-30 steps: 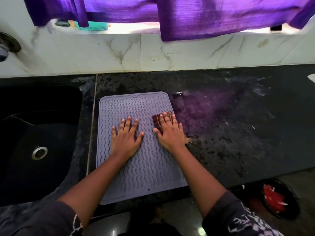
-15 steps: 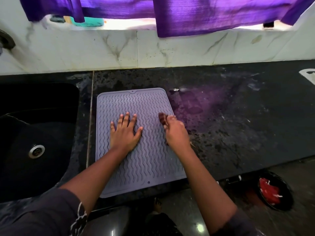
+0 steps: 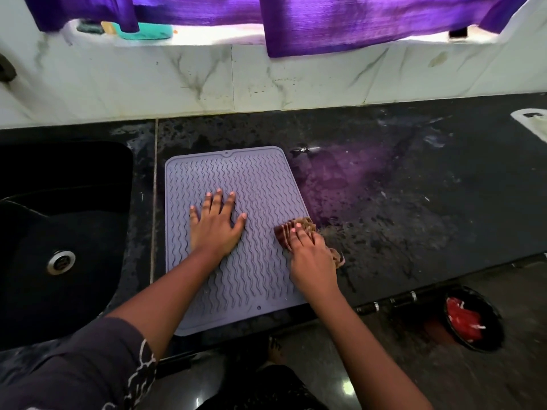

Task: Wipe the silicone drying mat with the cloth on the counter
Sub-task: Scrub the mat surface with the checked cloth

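the silicone drying mat, grey-lilac with wavy ridges, lies flat on the dark counter, just to the right of the black sink, with its near edge at the counter's front lip. the cloth, a brownish striped rag, sits bunched at the mat's right edge about halfway along, part on the mat and part spilling onto the counter. i see the right hand on top of it, fingers curled over the bunch and gripping it against the mat. the left hand is spread flat on the middle of the mat, fingers straight and splayed, palm down, holding nothing. the counter right of the mat looks wet and speckled, with a purple sheen. behind it runs a white marble backsplash, and a purple curtain hangs over the sill. down on the floor to the right stands a dark bin with red bits inside.
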Action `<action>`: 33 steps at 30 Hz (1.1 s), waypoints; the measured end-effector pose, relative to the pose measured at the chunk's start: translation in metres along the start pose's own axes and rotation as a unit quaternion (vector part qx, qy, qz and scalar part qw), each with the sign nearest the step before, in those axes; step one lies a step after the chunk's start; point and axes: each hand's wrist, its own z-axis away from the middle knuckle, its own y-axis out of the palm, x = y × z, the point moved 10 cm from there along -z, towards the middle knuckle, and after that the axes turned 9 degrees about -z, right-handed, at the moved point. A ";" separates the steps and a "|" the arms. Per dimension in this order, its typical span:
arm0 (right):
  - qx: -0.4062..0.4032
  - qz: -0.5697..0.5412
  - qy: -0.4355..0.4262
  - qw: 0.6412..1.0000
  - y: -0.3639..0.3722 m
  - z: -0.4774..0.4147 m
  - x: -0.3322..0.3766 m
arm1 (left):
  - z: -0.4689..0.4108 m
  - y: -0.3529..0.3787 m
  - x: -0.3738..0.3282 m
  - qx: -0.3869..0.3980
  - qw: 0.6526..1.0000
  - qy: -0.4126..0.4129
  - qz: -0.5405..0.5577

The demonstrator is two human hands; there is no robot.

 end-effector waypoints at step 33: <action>-0.008 -0.032 -0.030 0.999 0.013 -0.012 0.001 | 0.001 0.001 0.000 0.001 1.000 0.002 -0.008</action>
